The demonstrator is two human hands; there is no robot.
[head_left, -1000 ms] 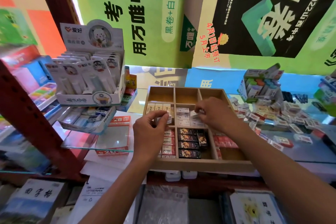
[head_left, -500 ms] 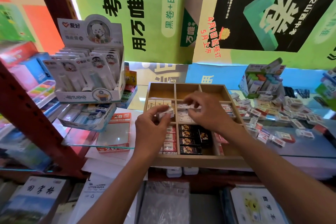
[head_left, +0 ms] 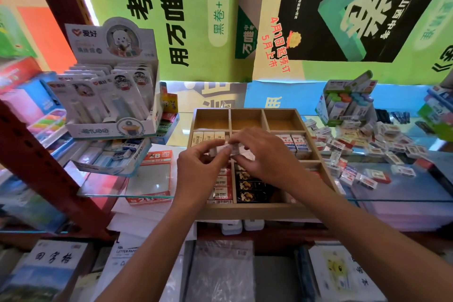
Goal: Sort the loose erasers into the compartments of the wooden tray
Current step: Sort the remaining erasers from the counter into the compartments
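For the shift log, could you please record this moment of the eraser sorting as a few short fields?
Tray: wooden tray, far row of three compartments bare
Left hand: left hand pinching a small eraser over the tray's middle
Right hand: right hand fingers on the same eraser
Unsorted: loose erasers heaped on the glass to the tray's right

Both my forearms reach forward and up from the bottom edge of view, bare, angling in toward each other. My left hand [head_left: 199, 169] is knuckles up, thumb and forefinger pinched together at the tips. My right hand [head_left: 263, 154] comes in from the right, its back toward me, fingers curled down and pinched too. The fingertips of both hands meet, touching, with the wrists held level.
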